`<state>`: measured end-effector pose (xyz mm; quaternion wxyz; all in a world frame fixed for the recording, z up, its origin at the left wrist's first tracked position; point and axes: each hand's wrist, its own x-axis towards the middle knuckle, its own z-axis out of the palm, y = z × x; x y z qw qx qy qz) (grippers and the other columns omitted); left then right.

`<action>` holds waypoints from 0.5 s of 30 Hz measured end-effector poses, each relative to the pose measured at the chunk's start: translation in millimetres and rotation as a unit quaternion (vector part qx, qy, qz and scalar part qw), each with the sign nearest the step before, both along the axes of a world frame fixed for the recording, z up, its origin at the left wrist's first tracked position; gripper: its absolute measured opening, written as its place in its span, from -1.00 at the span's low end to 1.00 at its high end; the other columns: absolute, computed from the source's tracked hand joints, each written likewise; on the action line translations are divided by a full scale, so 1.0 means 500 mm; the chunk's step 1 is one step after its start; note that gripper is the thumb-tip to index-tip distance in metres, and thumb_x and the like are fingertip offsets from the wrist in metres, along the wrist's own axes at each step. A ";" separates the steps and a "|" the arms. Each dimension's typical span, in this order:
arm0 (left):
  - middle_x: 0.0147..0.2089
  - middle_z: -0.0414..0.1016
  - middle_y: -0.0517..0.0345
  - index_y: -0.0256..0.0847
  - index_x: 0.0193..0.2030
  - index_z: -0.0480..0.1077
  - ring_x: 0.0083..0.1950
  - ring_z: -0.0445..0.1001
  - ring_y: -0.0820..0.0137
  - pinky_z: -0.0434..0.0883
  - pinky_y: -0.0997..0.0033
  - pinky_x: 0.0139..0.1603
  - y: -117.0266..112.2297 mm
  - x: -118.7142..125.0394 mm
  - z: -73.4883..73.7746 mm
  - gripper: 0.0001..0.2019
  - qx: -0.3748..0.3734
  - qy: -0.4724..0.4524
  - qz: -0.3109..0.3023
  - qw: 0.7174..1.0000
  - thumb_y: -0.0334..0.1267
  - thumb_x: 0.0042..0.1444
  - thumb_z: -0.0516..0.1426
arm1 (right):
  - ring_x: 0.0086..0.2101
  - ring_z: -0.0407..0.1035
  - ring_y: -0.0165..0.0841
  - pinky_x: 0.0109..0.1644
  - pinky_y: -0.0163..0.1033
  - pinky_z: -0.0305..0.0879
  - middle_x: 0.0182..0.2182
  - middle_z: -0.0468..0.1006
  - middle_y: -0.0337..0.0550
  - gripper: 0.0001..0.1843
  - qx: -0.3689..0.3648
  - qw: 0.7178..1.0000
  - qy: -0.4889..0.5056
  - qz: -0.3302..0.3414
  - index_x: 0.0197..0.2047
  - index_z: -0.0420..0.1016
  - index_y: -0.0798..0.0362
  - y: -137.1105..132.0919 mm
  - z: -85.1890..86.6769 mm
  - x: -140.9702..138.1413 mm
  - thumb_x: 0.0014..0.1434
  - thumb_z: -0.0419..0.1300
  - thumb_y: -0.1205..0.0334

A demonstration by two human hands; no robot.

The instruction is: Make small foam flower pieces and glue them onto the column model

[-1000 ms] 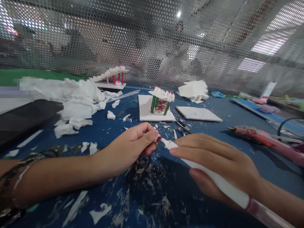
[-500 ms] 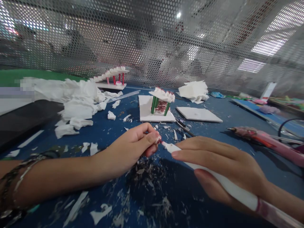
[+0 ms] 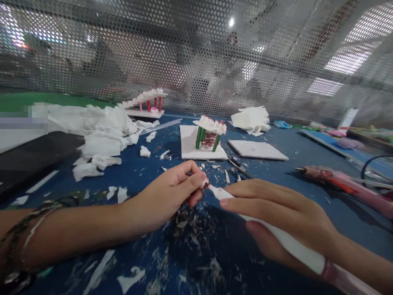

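Observation:
My left hand (image 3: 184,184) pinches a small white piece with dark red marks (image 3: 205,184) between thumb and fingers; most of the piece is hidden. My right hand (image 3: 285,217) is closed around a white pen with a dark red tip and band (image 3: 285,235), which slants up to the left. The pen's tip meets the small piece. Just beyond my hands stands a little model (image 3: 210,133) with green posts, a white top and dark red marks, set on a white foam-like base (image 3: 188,141).
White scraps (image 3: 130,278) litter the blue table, with crumpled tissues (image 3: 101,135) at left. A white slab (image 3: 258,149), a folded paper stack (image 3: 251,120) and a pink pen-like tool (image 3: 344,182) lie to the right. A red-posted stair model (image 3: 145,98) stands near the perforated metal screen (image 3: 184,49).
My right hand and the pen have shifted very slightly left. The pen's tip still touches the small piece, and my left hand keeps its pinch.

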<state>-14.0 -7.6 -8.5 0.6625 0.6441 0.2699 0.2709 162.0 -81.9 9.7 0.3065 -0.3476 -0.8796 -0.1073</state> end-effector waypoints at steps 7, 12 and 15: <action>-0.71 0.13 0.43 -0.23 -0.49 0.14 -0.63 0.04 0.64 0.02 0.60 -0.56 0.001 0.000 -0.003 -0.79 -0.011 -0.023 -0.004 1.000 -0.23 0.13 -0.07 | -0.25 0.36 -0.51 -0.12 -0.41 0.29 -0.30 0.49 -0.13 -0.75 0.002 1.000 -0.007 0.009 -0.22 0.39 0.10 0.000 0.003 0.001 0.04 -0.03 0.42; -0.72 0.12 0.43 -0.23 -0.51 0.13 -0.63 0.03 0.64 0.02 0.61 -0.57 -0.001 0.001 -0.003 -0.79 -0.015 -0.020 -0.004 1.000 -0.25 0.13 -0.07 | -0.24 0.35 -0.52 -0.11 -0.42 0.28 -0.29 0.48 -0.13 -0.74 -0.003 1.000 -0.004 0.012 -0.21 0.38 0.10 -0.003 0.001 0.001 0.05 -0.03 0.43; -0.73 0.12 0.43 -0.23 -0.50 0.14 -0.64 0.03 0.64 0.01 0.60 -0.58 0.000 0.002 -0.002 -0.80 -0.017 -0.019 -0.002 1.000 -0.26 0.13 -0.07 | -0.23 0.35 -0.50 -0.10 -0.39 0.28 -0.28 0.48 -0.12 -0.73 -0.011 1.000 -0.002 0.018 -0.19 0.38 0.10 -0.004 0.000 0.003 0.04 -0.03 0.42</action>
